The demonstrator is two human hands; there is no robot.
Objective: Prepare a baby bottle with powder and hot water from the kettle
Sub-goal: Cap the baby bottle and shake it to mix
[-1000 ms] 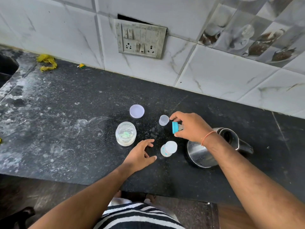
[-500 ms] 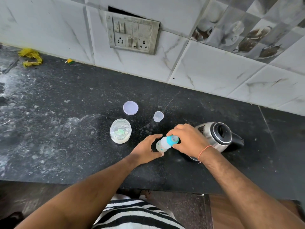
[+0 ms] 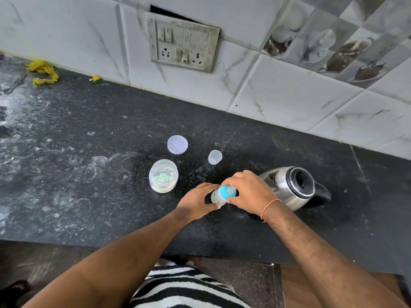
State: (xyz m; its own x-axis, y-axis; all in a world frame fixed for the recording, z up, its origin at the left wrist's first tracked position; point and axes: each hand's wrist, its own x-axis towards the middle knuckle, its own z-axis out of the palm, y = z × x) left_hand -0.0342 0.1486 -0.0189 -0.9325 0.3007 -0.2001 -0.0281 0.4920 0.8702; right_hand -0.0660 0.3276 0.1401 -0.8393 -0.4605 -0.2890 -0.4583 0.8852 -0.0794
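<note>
The small baby bottle (image 3: pixel 216 197) stands on the black counter (image 3: pixel 89 178), its blue nipple ring (image 3: pixel 226 191) sitting on top. My left hand (image 3: pixel 196 202) wraps the bottle's body from the left. My right hand (image 3: pixel 249 192) grips the blue ring from the right. To the left stands the open powder jar (image 3: pixel 163 176) with a green scoop inside. The steel kettle (image 3: pixel 293 188), its lid open, sits just right of my right hand.
The jar's lilac lid (image 3: pixel 177 144) and a small clear cap (image 3: pixel 214 157) lie behind the bottle. A switch panel (image 3: pixel 182 44) hangs on the tiled wall. Yellow scraps (image 3: pixel 42 71) lie at the far left. The counter's front edge runs just below my forearms.
My right hand carried the blue ring from beside the clear cap onto the bottle's top. My left hand closed around the bottle. The view shifted left and down slightly.
</note>
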